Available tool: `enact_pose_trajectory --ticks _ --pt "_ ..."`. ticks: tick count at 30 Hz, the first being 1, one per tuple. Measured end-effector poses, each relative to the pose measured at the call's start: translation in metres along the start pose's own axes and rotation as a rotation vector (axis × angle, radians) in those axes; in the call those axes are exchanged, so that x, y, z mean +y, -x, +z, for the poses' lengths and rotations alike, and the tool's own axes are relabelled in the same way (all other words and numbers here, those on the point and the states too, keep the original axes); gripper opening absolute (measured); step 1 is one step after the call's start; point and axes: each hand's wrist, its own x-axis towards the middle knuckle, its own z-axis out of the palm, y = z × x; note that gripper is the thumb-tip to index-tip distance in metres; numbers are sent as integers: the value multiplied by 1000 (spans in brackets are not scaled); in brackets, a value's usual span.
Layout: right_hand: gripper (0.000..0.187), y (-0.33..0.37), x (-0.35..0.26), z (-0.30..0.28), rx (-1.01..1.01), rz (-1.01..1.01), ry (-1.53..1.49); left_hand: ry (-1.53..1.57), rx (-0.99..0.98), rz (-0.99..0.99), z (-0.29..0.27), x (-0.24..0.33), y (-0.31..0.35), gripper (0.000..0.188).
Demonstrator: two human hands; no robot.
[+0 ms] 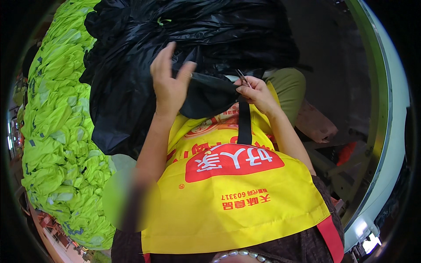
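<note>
My left hand (169,85) is raised over the black material, thumb and fingers apart, slightly blurred and holding nothing I can see. In my right hand (261,96) is a small pair of thread snips (242,77), its two thin metal points sticking up past the fingers. A dark piece of cloth (208,94) lies across my lap between the hands. One end of it reaches my right fingers; whether they grip it too, I cannot tell. Beyond both hands spreads a large heap of shiny black plastic sheeting (118,61), with a small green scrap (164,21) on top.
Along the left runs a big pile of bright yellow-green garments (61,144). I wear a yellow apron (245,219) with red and white print and a black strap (245,125). A pale curved table edge (390,87) bounds the right side, with dark floor inside it.
</note>
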Motion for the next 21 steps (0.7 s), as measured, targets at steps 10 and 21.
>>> enact_pose_trajectory --ticks 10,21 --pt "5 -11 -10 17 13 -337 284 -20 -721 191 4 4 -14 32" --pt "14 7 -33 39 246 -390 527 430 -701 35 13 -6 -7 15"
